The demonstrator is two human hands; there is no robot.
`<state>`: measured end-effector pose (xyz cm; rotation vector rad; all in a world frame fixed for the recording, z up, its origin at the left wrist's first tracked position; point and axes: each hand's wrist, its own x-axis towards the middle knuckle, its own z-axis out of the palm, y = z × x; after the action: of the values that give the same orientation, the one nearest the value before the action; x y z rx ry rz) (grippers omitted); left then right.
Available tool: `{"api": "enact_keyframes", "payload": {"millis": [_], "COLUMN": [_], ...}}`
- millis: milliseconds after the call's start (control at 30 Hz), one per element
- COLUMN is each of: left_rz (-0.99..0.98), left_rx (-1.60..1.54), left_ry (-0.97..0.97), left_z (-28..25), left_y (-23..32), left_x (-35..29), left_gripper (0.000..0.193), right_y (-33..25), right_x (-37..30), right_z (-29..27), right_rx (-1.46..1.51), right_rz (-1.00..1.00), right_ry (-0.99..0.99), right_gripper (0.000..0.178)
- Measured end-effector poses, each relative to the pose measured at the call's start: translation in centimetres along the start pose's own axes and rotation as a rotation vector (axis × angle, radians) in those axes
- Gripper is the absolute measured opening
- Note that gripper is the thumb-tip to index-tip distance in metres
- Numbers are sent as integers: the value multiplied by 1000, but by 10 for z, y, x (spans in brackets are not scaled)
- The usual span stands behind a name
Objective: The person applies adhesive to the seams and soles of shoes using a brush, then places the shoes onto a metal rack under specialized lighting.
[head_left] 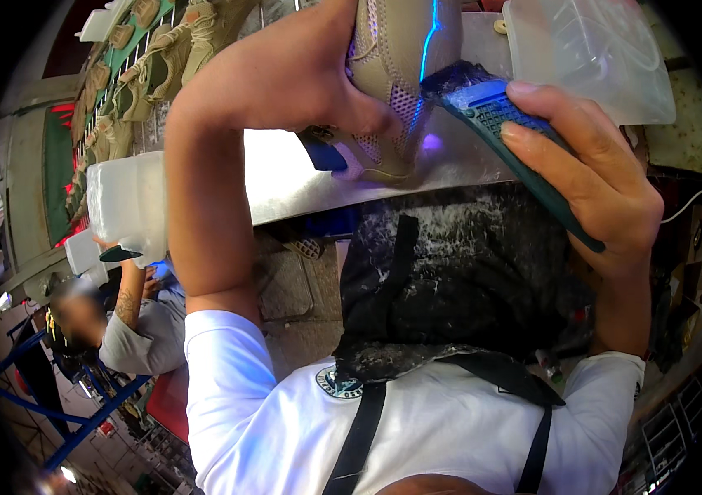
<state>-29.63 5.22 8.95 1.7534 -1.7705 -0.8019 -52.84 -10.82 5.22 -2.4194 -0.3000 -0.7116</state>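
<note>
A beige shoe (396, 54) with perforated mesh sits at the top middle, above the shiny metal bench top (285, 177). My left hand (318, 78) is closed round it, with the thumb pressed on the mesh near its lower end. A bright blue glowing line runs along the side of the shoe. In my right hand (594, 157) is a brush (524, 136) with a long blue-green textured handle and dark, matted bristles. Its bristle end is beside the shoe's right side, next to the glowing line; I cannot tell whether they touch.
A clear plastic container (590, 62) stands at the back right, and a whitish tub (128, 202) is left of my left arm. Several beige shoes (161, 62) line a green rack at the far left. Another person (141, 330) is at the lower left. A black stained apron (450, 272) covers my lap.
</note>
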Motion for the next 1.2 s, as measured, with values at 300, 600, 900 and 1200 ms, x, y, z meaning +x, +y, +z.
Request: {"api": "enact_keyframes", "payload": {"millis": [300,600,900,1200], "left_rz": [-186,-153,-222,-261], "left_rx": [-117,18,-84,-235], "left_ry": [29,10,66,496], "left_z": [-3,-4,2,74], "left_y": [-21,-11,-33,-28], "left_x": [4,-1,-10,-77], "left_gripper": [111,107,112,79], "right_y": [29,17,15,15], "right_x": [-22,-40,-31,-107], "right_z": [39,48,34,-43], "right_rx": [111,708,806,278], "right_rz": [17,509,521,932], "right_ry": [142,107,358,568], "right_gripper": [36,33,39,27]}}
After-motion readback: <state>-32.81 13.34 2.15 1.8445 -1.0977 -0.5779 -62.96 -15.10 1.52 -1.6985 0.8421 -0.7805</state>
